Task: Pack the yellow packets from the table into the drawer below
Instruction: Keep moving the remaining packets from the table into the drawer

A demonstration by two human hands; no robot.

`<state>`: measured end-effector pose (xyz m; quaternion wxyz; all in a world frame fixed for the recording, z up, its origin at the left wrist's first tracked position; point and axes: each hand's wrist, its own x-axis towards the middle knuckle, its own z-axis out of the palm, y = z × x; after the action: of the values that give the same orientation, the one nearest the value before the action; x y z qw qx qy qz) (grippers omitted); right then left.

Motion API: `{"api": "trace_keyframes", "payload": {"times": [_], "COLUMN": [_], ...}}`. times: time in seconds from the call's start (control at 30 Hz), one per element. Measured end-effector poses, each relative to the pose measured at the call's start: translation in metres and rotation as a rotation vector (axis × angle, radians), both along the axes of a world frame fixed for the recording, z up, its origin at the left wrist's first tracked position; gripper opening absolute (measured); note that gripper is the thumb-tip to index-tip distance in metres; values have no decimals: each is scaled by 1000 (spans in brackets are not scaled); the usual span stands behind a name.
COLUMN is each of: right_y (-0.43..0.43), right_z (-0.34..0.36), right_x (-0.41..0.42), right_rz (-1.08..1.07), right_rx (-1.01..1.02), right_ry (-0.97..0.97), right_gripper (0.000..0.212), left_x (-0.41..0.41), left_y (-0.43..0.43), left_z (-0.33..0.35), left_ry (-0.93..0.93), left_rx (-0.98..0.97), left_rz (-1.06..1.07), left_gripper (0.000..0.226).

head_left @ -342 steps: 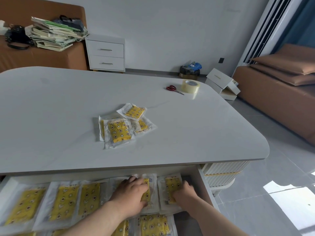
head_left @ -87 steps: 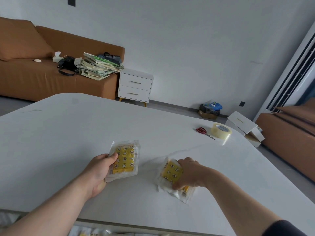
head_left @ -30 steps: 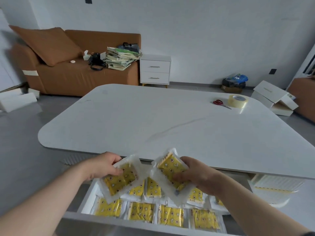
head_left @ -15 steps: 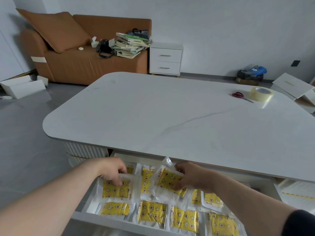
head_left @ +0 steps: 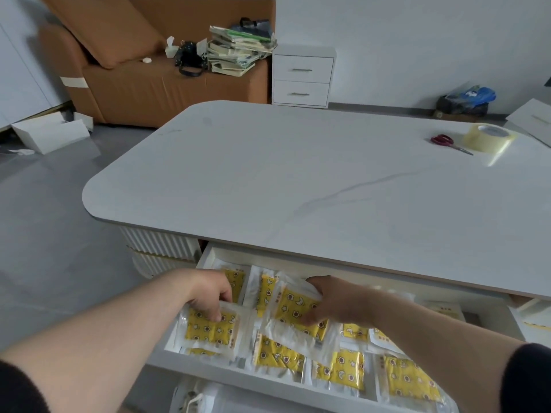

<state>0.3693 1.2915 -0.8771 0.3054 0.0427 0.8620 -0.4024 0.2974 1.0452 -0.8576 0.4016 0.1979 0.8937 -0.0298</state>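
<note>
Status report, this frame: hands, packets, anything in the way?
Left hand grips one yellow packet at the left end of the drawer. Right hand holds a second packet over the packed rows. Drawer open, nothing blocking.

I looked down on a white, round-cornered table [head_left: 268,174] with a faint grey vein running across its top. At its far right lay red-handled scissors [head_left: 444,141], and just beside them, to their right, a roll of clear tape [head_left: 489,138]. Below the table's near edge a white drawer [head_left: 208,257] stood open toward me. Yellow packets [head_left: 340,372] in clear wrappers lay flat on its bottom in rows, their edges overlapping, the farthest ones partly hidden under the tabletop.
</note>
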Motion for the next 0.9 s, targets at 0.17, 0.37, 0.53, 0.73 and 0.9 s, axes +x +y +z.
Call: {"api": "trace_keyframes", "payload": {"times": [0.17,0.37,0.53,0.73,0.9], "right_y": [4,7,8,12,13], "right_z": [-2,-4,-3,-4,-6], "right_x": [3,5,5,4,6], "right_rz": [-38,-39,-44,-43,-37], "right_rx": [-28,-29,-49,-61,-56], "right_ry": [-15,-34,-32,-42,-44], "right_gripper": [55,57,54,50,51], "left_x": [4,11,16,11,8], "left_y": [7,8,11,8,4], "left_z": [-12,-20,-27,-27,-29], "left_ry": [-16,-29,-2,126,203], "left_rx": [-35,-88,-106,-105,-105], "left_rz": [-27,-84,-93,-86,-140], "left_gripper": [49,42,42,18,16]}}
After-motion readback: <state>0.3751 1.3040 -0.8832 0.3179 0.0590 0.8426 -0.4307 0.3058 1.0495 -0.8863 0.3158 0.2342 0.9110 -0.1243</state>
